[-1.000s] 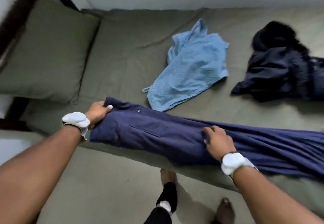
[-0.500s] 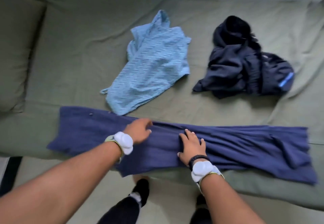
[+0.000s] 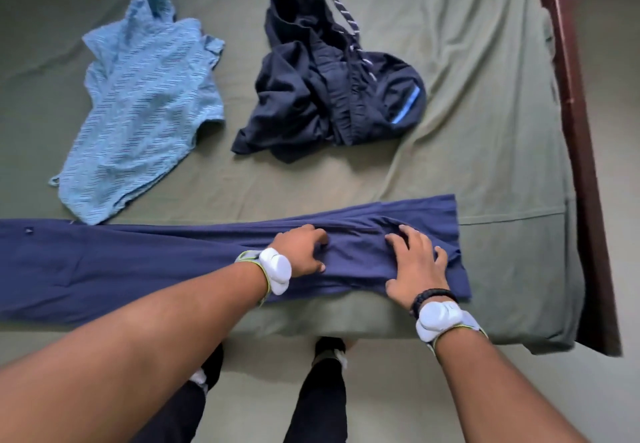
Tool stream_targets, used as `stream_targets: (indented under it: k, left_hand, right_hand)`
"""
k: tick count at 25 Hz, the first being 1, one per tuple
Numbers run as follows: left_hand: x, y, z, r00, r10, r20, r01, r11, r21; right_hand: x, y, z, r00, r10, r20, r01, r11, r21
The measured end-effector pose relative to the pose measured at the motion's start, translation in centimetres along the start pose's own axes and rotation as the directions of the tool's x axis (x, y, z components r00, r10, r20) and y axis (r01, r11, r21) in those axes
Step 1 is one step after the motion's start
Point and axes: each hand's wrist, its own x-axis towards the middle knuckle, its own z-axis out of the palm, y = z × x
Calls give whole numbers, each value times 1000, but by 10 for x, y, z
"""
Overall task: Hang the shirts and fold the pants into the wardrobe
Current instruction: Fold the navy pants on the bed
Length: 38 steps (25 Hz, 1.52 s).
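Both hands rest on the navy pants (image 3: 138,262), which lie stretched lengthwise along the near edge of the bed (image 3: 450,96). The right hand (image 3: 414,266) lies palm down with its fingers spread wide, pressing flat on the cloth near the pants' right end; it grasps nothing, and the fabric bunches into small folds just beyond its fingertips. The left hand (image 3: 301,250) sits just beside it, toward the middle of the pants, with its fingers curled down onto the fabric; whether they pinch a fold or only press on it cannot be told. Each wrist carries a white wrist device (image 3: 275,269), and the right wrist also wears a dark braided band (image 3: 433,295). From the hands the pants run leftward as a smooth wide strip that passes out of view, while the right end stops short of the bed's foot. Beyond the pants, farther in on the bed's olive sheet, a light blue patterned shirt (image 3: 145,96) lies flat and slightly crumpled, its lower corner touching the far edge of the pants. To the right of that shirt, apart from it, a dark navy garment (image 3: 325,86) with a striped drawcord and a light blue stripe sits in a rumpled heap. A dark wooden bed rail (image 3: 571,131) runs along the bed's right side. Below the bed's near edge stand the person's dark-clothed legs (image 3: 318,397) on a pale floor.
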Motion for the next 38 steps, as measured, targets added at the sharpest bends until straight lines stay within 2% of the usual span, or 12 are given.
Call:
stream_targets:
  k: [9, 12, 18, 20, 22, 24, 26, 29, 32, 34, 36, 38]
  left_hand:
    - [27, 63, -10, 987, 23, -156, -19, 999, 27]
    - [37, 75, -26, 989, 32, -144, -22, 997, 74]
    - [36, 90, -41, 986, 166, -6, -166, 986, 29]
    - [41, 96, -44, 986, 163, 38, -161, 985, -60]
    - [46, 97, -53, 994, 107, 1, -104, 972, -212]
    - [52, 92, -61, 997, 59, -45, -70, 943, -325]
    - [56, 89, -68, 999, 47, -19, -51, 932, -360]
    - [59, 97, -76, 986, 130, 105, -94, 952, -290]
    - [65, 104, -78, 959, 157, 237, -29, 884, -467]
    - [73, 109, -73, 969, 101, 225, 38, 840, -541]
    - [88, 119, -67, 990, 52, 131, -2, 935, -354]
    - [98, 139, -61, 992, 89, 92, -76, 987, -143]
  right_hand:
    - [10, 65, -2, 958, 131, -254, -125, 991, 36]
    - [19, 65, -8, 940, 235, -249, -149, 936, 319]
    - [19, 78, -31, 856, 515, 47, -244, 323, 914]
    - [19, 76, -39, 913, 300, 276, -280, -31, 960]
    - [12, 80, -36, 913, -12, 407, -402, -191, 895]
    - [1, 81, -35, 887, -128, 443, -448, -17, 894]
    - [5, 86, -26, 903, 25, 429, -426, 184, 886]
    - [17, 101, -22, 930, 267, 251, -242, -66, 968]
    - [10, 111, -24, 952, 52, 301, -257, -394, 882]
    - [11, 120, -23, 929, -26, 368, -361, -269, 893]
    - [25, 135, -10, 938, 115, 326, -331, 23, 944]
    - [36, 137, -3, 943, 187, 274, -301, 134, 944]
